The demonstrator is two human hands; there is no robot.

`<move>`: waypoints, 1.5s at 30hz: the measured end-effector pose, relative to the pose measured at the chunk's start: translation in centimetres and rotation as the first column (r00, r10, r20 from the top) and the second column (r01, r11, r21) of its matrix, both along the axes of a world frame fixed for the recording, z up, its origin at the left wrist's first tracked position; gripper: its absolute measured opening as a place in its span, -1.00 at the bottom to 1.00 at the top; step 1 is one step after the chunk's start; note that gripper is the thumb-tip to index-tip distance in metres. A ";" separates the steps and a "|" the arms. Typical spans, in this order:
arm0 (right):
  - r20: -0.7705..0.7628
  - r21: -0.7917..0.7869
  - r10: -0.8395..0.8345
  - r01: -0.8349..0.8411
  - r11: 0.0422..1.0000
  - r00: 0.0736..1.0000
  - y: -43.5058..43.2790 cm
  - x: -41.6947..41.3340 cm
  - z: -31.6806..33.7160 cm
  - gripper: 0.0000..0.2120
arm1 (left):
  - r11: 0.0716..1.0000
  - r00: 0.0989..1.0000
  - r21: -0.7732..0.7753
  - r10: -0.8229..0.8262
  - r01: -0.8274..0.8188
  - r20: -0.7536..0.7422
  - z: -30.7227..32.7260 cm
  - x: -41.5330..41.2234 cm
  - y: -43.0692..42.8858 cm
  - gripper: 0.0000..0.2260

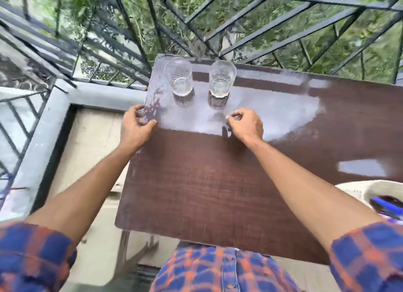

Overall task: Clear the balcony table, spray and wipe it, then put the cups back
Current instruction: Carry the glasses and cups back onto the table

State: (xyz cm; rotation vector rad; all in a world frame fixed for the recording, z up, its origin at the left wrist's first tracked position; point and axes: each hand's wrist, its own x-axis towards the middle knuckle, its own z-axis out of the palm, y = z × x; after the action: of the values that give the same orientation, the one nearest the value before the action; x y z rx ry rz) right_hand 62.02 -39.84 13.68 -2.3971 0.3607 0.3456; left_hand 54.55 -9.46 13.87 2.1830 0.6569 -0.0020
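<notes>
Two clear glass cups stand upright at the far left of the dark brown balcony table point(207, 182): the left cup point(180, 77) and the right cup point(221, 79). Both are a hand's width beyond my hands. My left hand point(136, 126) hovers at the table's left edge, fingers curled and apart, holding nothing. My right hand point(246, 124) hangs just in front of the right cup, fingers loosely bent, with nothing in it. The picture is blurred by motion.
A black metal railing point(239, 30) runs close behind the table, with greenery beyond it. A grey ledge point(98, 93) lies to the left. At the right edge sits a white plastic basket point(359, 191) with blue items inside.
</notes>
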 end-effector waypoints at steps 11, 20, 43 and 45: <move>-0.072 0.097 0.514 -0.507 0.856 0.855 9.3 -14.8 -1.2 -0.83 | 0.877 0.843 -0.046 0.444 -0.478 -0.304 -3.7 -33.0 2.6 -0.86; -0.078 0.116 0.923 -0.916 0.384 0.377 25.5 -23.9 -2.3 -0.87 | 0.526 0.521 -0.101 0.762 -0.844 -0.384 -9.8 -45.9 6.8 -0.76; -0.258 0.125 0.965 -0.989 0.083 0.048 49.2 -35.2 -22.9 -0.14 | 0.523 0.486 0.015 0.802 -0.852 -0.348 -24.3 -48.8 19.5 -0.12; -0.233 0.087 0.969 -0.991 0.104 0.081 49.5 -35.3 -23.1 -0.28 | 0.517 0.484 0.016 0.812 -0.856 -0.325 -24.3 -48.6 19.8 -0.24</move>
State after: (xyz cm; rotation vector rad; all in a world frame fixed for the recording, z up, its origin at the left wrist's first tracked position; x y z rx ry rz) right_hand 26.69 9.63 -9.38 -2.2694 -1.3808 1.2546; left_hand 5.92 10.38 -10.47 1.4991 1.8059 0.1398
